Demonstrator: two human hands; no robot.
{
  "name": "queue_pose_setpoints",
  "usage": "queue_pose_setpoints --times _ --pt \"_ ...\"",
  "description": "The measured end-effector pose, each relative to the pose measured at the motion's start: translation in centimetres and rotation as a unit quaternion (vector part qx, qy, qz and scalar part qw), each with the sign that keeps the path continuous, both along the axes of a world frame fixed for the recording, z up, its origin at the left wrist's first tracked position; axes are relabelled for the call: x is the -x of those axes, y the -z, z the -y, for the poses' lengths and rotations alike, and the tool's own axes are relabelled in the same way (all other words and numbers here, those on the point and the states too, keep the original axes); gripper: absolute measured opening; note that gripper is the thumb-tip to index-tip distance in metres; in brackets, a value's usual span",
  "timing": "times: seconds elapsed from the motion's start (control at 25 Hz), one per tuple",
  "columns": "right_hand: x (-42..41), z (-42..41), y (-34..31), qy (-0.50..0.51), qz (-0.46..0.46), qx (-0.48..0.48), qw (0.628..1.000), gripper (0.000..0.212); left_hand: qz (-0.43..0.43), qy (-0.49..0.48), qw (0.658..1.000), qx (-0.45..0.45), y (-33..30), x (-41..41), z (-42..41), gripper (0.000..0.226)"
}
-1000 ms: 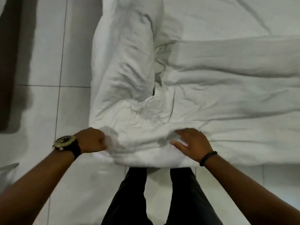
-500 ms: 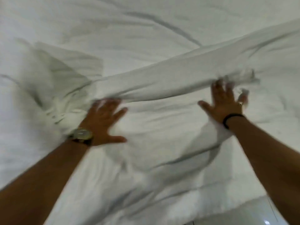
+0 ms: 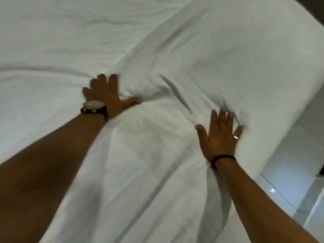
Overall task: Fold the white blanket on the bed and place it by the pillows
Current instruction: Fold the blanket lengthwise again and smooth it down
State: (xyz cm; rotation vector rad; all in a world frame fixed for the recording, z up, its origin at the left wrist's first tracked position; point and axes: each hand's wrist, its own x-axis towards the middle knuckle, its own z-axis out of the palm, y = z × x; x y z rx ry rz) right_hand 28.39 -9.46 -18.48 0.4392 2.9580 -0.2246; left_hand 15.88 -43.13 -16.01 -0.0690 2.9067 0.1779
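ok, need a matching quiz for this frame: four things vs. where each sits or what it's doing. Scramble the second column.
Things:
1. left hand
2. right hand
3. watch
4. tiled floor

States:
A. lower right, beside the bed
B. strapped on the left wrist
C. flat, fingers spread on the white blanket
D. at a bunched fold of the blanket

Pairs: 1-D, 2-C, 3-B, 4-A

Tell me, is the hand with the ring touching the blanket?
Touching. The head view shows the right hand pressed flat, fingers spread, on the white blanket.
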Motion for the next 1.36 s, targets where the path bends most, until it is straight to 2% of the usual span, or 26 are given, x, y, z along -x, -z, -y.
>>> queue_pose_setpoints --times 0.04,0.12,0.24,0.32,0.4,0.48,0.52,0.56,0.68,0.76,0.96,1.08,1.16,1.2,1.24,1.32,1.36 --pt "-1.5 -3.4 0.4 0.038 0.018 -0.033 0.999 0.087 -0.008 0.019 1.0 0.011 0.2 1.7 0.8 0.097" --pt "-5.6 -8.0 0.5 0.153 0.042 -0.002 0.987 0.09 -0.011 0.08 0.997 0.012 0.3 3.8 2.8 0.075" --pt "-8.8 -9.8 -0.4 0.27 0.082 0.056 0.958 0.095 -0.029 0.083 0.995 0.047 -0.2 4.4 4.3 0.076" --pt "-6.7 -7.8 -0.8 0.249 0.004 0.052 0.967 0.088 -0.137 0.077 0.987 0.031 -0.9 4.0 3.4 0.08" --pt "-2.1 -3.4 -1.1 0.169 -0.072 0.081 0.98 0.078 -0.22 0.158 0.962 -0.021 -1.0 3.5 -2.1 0.071" --pt "1.3 0.5 -0.7 0.075 -0.067 0.07 0.992 0.069 -0.211 0.343 0.911 -0.09 0.0 2.0 -10.3 0.058" --pt "2.0 1.0 -0.2 0.052 -0.053 0.047 0.996 0.068 -0.166 0.42 0.889 -0.076 1.0 1.1 -13.5 0.057" --pt "1.9 0.4 0.3 0.045 -0.04 0.022 0.998 0.07 -0.118 0.453 0.882 -0.054 2.0 0.9 -14.9 0.061" --pt "-0.7 -3.9 1.4 0.105 -0.042 -0.032 0.993 0.082 -0.099 0.358 0.928 -0.019 4.3 4.9 -10.7 0.08" --pt "-1.5 -5.8 1.6 0.143 -0.044 -0.043 0.988 0.087 -0.105 0.31 0.945 0.002 4.6 6.7 -8.2 0.087" --pt "-1.0 -4.9 2.4 0.161 -0.089 -0.046 0.982 0.089 -0.066 0.268 0.961 0.018 3.9 7.1 -9.5 0.104" --pt "-1.9 -5.1 1.0 0.202 -0.048 -0.03 0.978 0.085 -0.045 0.255 0.965 0.039 3.0 4.5 -8.2 0.101" --pt "-1.7 -0.3 -0.8 0.236 -0.056 0.049 0.969 0.079 -0.028 0.284 0.958 0.023 2.6 0.1 -6.5 0.094" --pt "-2.7 4.2 -1.5 0.218 -0.076 0.1 0.968 0.077 -0.013 0.305 0.952 0.007 2.2 -3.0 -4.9 0.09" --pt "-4.8 9.4 -1.9 0.158 -0.093 0.142 0.973 0.076 -0.001 0.327 0.945 -0.005 1.8 -6.2 -2.4 0.087" --pt "-12.1 17.7 -1.3 0.002 -0.1 0.136 0.986 0.076 0.011 0.362 0.932 0.029 0.7 -12.7 5.3 0.086" --pt "-16.1 19.9 -1.3 -0.036 -0.065 0.099 0.992 0.079 0.023 0.365 0.928 0.069 -0.2 -16.0 10.3 0.089"
